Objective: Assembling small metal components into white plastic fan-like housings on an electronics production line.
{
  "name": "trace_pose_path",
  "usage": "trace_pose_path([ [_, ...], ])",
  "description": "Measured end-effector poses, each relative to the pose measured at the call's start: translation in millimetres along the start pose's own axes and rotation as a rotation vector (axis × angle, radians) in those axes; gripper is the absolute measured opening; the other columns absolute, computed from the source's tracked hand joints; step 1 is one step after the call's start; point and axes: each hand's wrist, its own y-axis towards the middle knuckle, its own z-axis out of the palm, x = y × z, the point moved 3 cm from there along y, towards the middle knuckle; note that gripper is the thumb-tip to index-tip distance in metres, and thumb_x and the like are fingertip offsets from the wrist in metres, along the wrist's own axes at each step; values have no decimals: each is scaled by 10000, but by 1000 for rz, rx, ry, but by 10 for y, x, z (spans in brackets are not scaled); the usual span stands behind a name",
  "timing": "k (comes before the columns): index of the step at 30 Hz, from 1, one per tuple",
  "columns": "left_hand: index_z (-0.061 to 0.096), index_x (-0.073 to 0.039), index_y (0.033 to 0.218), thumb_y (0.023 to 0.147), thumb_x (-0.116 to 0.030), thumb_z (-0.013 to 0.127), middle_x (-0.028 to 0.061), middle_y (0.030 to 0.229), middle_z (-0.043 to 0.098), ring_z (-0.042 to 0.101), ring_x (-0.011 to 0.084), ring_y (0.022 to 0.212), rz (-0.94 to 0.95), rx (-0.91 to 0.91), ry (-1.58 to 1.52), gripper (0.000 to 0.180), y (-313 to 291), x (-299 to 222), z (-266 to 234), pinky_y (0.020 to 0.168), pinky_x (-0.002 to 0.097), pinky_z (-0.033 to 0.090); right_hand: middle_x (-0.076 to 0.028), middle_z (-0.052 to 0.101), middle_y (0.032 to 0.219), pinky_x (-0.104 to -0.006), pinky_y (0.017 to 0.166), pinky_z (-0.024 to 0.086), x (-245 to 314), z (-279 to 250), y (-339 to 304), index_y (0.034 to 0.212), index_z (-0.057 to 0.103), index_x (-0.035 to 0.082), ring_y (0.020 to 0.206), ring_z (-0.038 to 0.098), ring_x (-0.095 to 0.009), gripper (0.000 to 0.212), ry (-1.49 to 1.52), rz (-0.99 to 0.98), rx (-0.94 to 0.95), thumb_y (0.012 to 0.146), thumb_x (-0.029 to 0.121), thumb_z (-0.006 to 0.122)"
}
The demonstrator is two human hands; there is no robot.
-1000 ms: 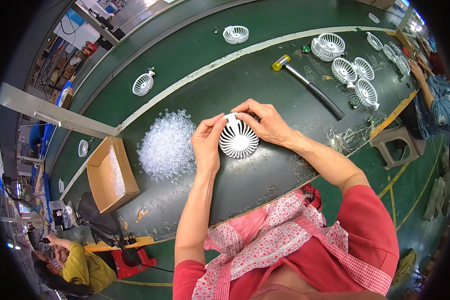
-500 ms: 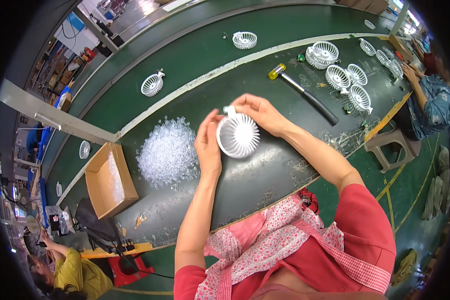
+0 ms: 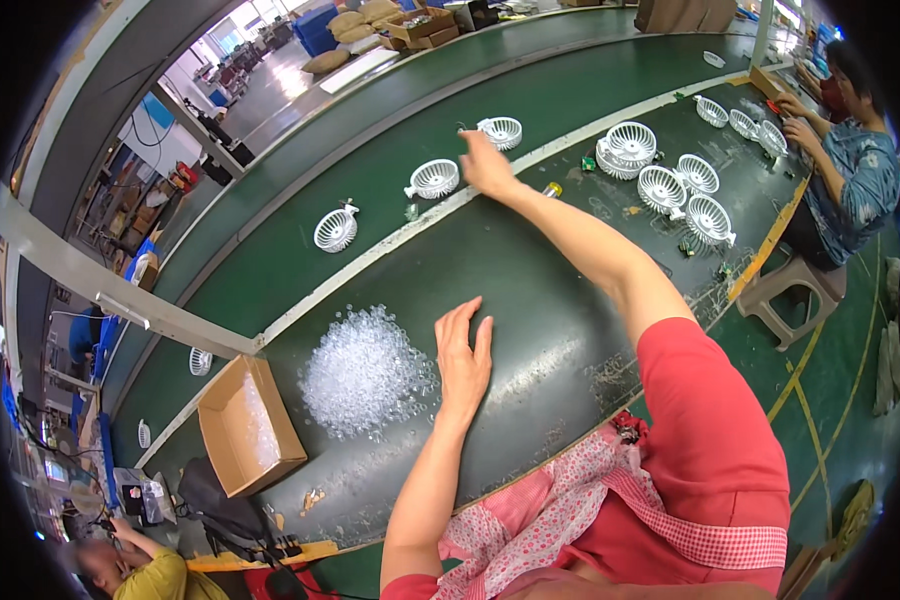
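My right hand [image 3: 486,165] reaches across to the green belt, beside a round white ribbed housing [image 3: 504,131]. Its fingertips are at that housing's left side; blur and the angle hide whether they grip it. Another ribbed housing [image 3: 434,179] sits on the belt left of this hand, and a third housing [image 3: 335,230] lies farther left. My left hand [image 3: 462,362] hovers over or rests on the dark table, fingers apart and holding nothing. Close to it is a heap of small clear plastic pieces [image 3: 365,372]. A hammer's yellow head [image 3: 553,189] shows past my right forearm, which hides the handle.
An open cardboard box [image 3: 285,425] stands left of the heap. Several white housings [image 3: 662,188] cluster on the table's right side, with small green parts. A co-worker [image 3: 850,180] sits at the far right, another person [image 3: 160,575] at the lower left. A metal post [image 3: 120,275] rises at left.
My hands have parted, and the housing they held is out of them. My right hand has moved out to the belt, where one more housing now sits. The view has shifted.
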Motion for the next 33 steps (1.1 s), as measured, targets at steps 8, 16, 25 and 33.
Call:
trace_pose_path([
  [8, 667, -18, 1147, 924, -114, 670, 145, 1148, 659, 577, 323, 1120, -34, -28, -35, 243, 2, 75, -11, 984, 402, 456, -234, 589, 1176, -498, 939, 504, -695, -240, 137, 1094, 641, 13, 1101, 578, -418, 274, -420, 257, 34, 826, 71, 626],
  [16, 627, -22, 1225, 954, -59, 597, 146, 1159, 653, 585, 311, 1110, -96, -30, -120, 275, -18, 115, -22, 956, 379, 478, -167, 588, 1027, -422, 861, 481, 170, -776, -395, 1007, 620, 21, 970, 580, -342, 156, 257, -30, -6, 858, 40, 659],
  [25, 584, -25, 1270, 1045, -50, 439, 112, 1272, 586, 574, 212, 1157, -209, -332, -377, 269, 16, 241, -187, 979, 329, 467, -144, 626, 1208, -403, 1015, 466, 921, -1142, -1355, 909, 641, 3, 1196, 569, -329, 231, 200, -298, 609, 813, -138, 487],
  [33, 625, -121, 1206, 829, 30, 638, 78, 1189, 613, 535, 305, 1211, 365, 31, 387, 407, 52, -42, -67, 1156, 571, 264, -168, 663, 1089, -394, 941, 505, 1014, -945, -1498, 954, 645, -33, 1066, 647, -334, 221, 381, -179, 442, 833, -133, 490],
])
